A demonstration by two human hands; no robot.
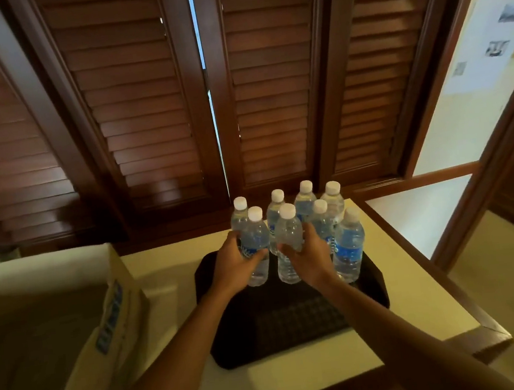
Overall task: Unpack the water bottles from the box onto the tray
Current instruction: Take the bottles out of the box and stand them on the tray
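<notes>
Several clear water bottles with white caps stand upright on the far half of a dark tray. My left hand grips one bottle in the front row, fingers curled round its blue label. My right hand grips the bottle beside it. Both held bottles are upright with their bases at tray level. Another front bottle stands free at the right. The open cardboard box sits at the left; its inside is dark and its contents are hidden.
The tray lies on a pale countertop with a dark wooden edge at the right. Brown louvred shutters close off the back. A doorway and pale wall with papers are at the right.
</notes>
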